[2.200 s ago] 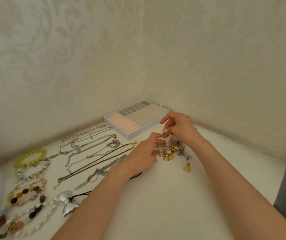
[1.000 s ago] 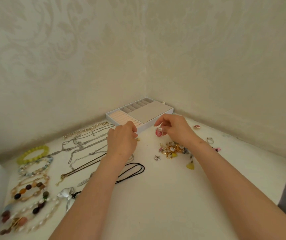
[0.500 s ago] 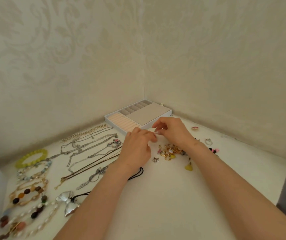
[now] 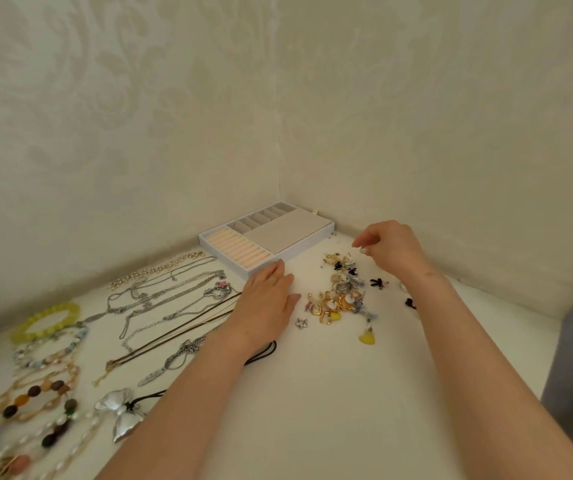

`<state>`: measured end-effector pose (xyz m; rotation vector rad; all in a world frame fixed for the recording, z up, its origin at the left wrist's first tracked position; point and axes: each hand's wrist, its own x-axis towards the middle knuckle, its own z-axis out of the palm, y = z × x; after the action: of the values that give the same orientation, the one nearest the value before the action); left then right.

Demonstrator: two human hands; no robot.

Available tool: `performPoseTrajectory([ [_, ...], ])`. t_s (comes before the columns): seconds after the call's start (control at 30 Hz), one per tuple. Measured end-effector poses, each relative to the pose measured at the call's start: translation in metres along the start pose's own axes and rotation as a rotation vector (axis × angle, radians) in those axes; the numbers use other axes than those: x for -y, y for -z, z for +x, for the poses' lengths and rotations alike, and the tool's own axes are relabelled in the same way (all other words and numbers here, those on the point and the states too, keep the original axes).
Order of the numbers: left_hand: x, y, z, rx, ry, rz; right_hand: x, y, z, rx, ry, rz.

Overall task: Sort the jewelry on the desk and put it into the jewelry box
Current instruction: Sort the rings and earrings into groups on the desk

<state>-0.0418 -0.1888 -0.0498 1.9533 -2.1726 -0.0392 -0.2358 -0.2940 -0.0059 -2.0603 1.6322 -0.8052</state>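
From the head camera, the jewelry box (image 4: pixel 299 252) sits open in the far corner of the desk (image 4: pixel 330 393), with nothing visible in its ring rolls or compartments. The left hand (image 4: pixel 267 303) lies flat on the desk just near the box's near corner, fingers straight and close together. The right hand (image 4: pixel 389 247) hovers above the far edge of the earring pile (image 4: pixel 341 298), fingers curled, thumb and forefinger tips drawn together; whether they pinch a small piece I cannot tell. The necklaces (image 4: pixel 174 296) and bracelets (image 4: pixel 46 321) lie laid out to the left, apart from the pile. The step appears to be picking small pieces out of the tangle. To do it well, take one piece at a time by its hook or hoop, lift slowly so neighbours fall free, and let the flat left hand steady the rest. Match pairs before carrying them to the box, and watch strays like the silver star (image 4: pixel 301 323).
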Motion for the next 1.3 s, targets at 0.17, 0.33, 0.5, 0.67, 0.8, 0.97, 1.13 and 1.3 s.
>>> performPoseTrajectory([
  [0.17,-0.005,0.001,-0.001,-0.017,-0.010,-0.074,-0.006,0.002,0.001,-0.040,-0.065,0.047],
  [0.33,-0.016,0.007,-0.005,-0.159,-0.106,-0.246,-0.004,0.002,-0.001,-0.026,-0.054,0.081],
  [0.5,-0.016,0.007,-0.008,-0.156,-0.075,-0.265,-0.006,0.020,-0.004,-0.053,-0.048,0.114],
  [0.67,-0.013,0.008,-0.006,-0.177,-0.027,-0.308,-0.018,0.039,-0.009,-0.004,-0.111,0.086],
  [0.8,-0.020,0.007,-0.006,-0.101,-0.014,-0.415,-0.010,0.037,-0.018,0.211,-0.050,0.084],
  [0.97,-0.025,0.010,-0.008,-0.040,-0.032,-0.516,0.010,0.021,-0.025,0.452,0.131,0.042],
  [1.13,-0.031,0.012,-0.010,0.031,-0.053,-0.530,0.018,0.009,-0.029,0.527,0.155,-0.061],
  [1.3,-0.032,0.013,-0.013,0.060,-0.089,-0.529,0.013,0.009,-0.026,0.491,0.113,-0.094],
])
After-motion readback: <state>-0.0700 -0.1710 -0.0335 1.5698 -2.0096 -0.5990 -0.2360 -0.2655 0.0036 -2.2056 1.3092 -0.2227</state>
